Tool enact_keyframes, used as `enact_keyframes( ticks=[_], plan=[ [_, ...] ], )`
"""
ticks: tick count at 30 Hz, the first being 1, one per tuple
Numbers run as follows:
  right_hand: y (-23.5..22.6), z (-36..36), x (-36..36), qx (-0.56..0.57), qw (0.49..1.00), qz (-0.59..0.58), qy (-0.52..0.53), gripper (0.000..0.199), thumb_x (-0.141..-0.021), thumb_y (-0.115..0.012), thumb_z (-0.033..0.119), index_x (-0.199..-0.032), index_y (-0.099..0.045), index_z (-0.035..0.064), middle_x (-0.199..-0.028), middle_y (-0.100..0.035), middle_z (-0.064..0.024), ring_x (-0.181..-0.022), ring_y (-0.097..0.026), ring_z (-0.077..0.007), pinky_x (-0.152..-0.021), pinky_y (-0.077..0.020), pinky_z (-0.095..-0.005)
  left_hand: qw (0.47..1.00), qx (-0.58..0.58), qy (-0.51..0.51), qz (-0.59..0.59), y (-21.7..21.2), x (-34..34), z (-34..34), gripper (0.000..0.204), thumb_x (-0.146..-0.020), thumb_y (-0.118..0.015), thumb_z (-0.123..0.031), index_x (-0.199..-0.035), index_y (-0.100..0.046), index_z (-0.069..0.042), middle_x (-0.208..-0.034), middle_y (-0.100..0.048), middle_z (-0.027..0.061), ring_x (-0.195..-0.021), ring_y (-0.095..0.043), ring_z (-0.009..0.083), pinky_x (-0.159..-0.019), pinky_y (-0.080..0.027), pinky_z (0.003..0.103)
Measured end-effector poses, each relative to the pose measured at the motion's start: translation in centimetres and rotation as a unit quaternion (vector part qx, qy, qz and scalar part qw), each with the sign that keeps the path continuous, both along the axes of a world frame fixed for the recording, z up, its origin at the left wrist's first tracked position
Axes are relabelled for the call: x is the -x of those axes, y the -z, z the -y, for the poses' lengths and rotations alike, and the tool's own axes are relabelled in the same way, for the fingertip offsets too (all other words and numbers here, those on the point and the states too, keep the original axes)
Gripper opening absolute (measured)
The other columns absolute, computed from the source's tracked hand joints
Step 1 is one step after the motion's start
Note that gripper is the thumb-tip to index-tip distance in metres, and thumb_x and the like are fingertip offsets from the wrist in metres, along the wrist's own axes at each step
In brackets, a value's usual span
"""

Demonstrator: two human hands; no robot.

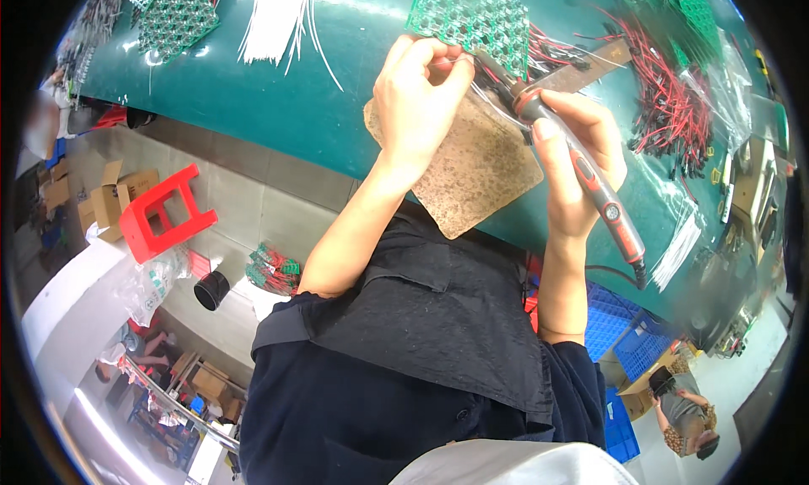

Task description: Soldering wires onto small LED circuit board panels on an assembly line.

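My right hand (577, 160) grips a red and black soldering iron (590, 186), its tip pointing up-left toward a green circuit board panel (472, 17). My left hand (417, 97) is pinched on a thin white wire (484, 93) right at the board's near edge, close to the iron's tip. Both hands work above a brown fibre mat (480, 177) that lies on the dark green table (278, 97) and overhangs its edge.
Bundles of white wires (274, 17) and another green board (173, 17) lie at the table's far left. Red and black wire leads (674, 97) in clear bags are on the right. Below the table are a red stool (160, 211), cardboard boxes (105, 198), blue crates (624, 333), and a person (687, 413) at the lower right.
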State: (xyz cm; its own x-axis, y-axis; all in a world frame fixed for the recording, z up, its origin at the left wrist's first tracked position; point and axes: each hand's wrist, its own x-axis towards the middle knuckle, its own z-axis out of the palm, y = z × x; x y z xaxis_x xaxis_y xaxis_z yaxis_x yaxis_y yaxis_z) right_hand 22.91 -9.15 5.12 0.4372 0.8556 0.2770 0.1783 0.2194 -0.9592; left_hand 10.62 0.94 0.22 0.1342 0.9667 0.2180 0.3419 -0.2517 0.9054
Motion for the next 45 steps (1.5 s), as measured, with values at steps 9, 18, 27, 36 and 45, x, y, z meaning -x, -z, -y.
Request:
enact_keyframes(
  ticks=[9,18,27,36,45],
  plan=[
    [0.3,-0.4,0.1,0.037,0.999,-0.024,0.03,0.023,-0.081,-0.068,-0.003,-0.104,-0.063,-0.0023,-0.097,-0.066,-0.0082,-0.087,-0.063,-0.0115,-0.078,-0.0506,-0.0246,1.0,-0.003,-0.004,0.004,0.2,-0.4,0.2,0.013,-0.077,-0.075,-0.007,-0.083,-0.067,0.0,-0.085,-0.062,0.0021,-0.07,-0.057,0.0066,-0.063,-0.045,0.021],
    [0.7,-0.5,0.4,0.041,0.997,-0.05,0.038,0.018,-0.084,-0.069,0.001,-0.1,-0.062,-0.0029,-0.092,-0.066,-0.0087,-0.079,-0.064,-0.0104,-0.072,-0.0513,-0.0233,0.999,-0.032,-0.003,0.016,0.5,-0.4,0.2,0.012,-0.077,-0.075,-0.003,-0.085,-0.068,0.001,-0.082,-0.059,0.001,-0.068,-0.053,0.0051,-0.061,-0.045,0.019],
    [0.6,-0.2,0.2,0.044,0.998,-0.031,0.035,0.019,-0.085,-0.067,0.001,-0.103,-0.06,-0.0031,-0.094,-0.067,-0.0111,-0.081,-0.065,-0.0121,-0.073,-0.0518,-0.0238,0.999,-0.022,-0.004,0.036,0.5,-0.4,0.1,0.011,-0.077,-0.075,-0.006,-0.085,-0.068,-0.001,-0.081,-0.057,0.0019,-0.067,-0.055,0.0083,-0.062,-0.047,0.022],
    [1.4,0.3,-3.3,0.04,0.959,0.272,0.07,0.013,-0.095,-0.058,0.01,-0.104,-0.055,0.0005,-0.105,-0.069,-0.0177,-0.08,-0.066,-0.0186,-0.073,-0.05,-0.027,0.994,0.06,0.04,0.083,-0.2,2.3,-0.4,0.014,-0.089,-0.067,-0.01,-0.102,-0.068,-0.004,-0.081,-0.058,-0.0061,-0.066,-0.043,0.0008,-0.057,-0.036,0.015],
    [1.4,-1.5,-5.5,0.102,0.855,0.504,-0.072,0.022,-0.077,-0.058,0.009,-0.099,-0.057,0.0137,-0.088,-0.058,-0.0045,-0.083,-0.056,-0.025,-0.073,-0.0464,-0.0364,0.932,0.303,0.193,0.042,-1.9,5.2,-6.2,0.035,-0.101,-0.05,-0.03,-0.11,-0.065,0.0,-0.075,-0.06,-0.0039,-0.054,-0.027,-0.0008,-0.047,-0.021,0.017]
  ],
)
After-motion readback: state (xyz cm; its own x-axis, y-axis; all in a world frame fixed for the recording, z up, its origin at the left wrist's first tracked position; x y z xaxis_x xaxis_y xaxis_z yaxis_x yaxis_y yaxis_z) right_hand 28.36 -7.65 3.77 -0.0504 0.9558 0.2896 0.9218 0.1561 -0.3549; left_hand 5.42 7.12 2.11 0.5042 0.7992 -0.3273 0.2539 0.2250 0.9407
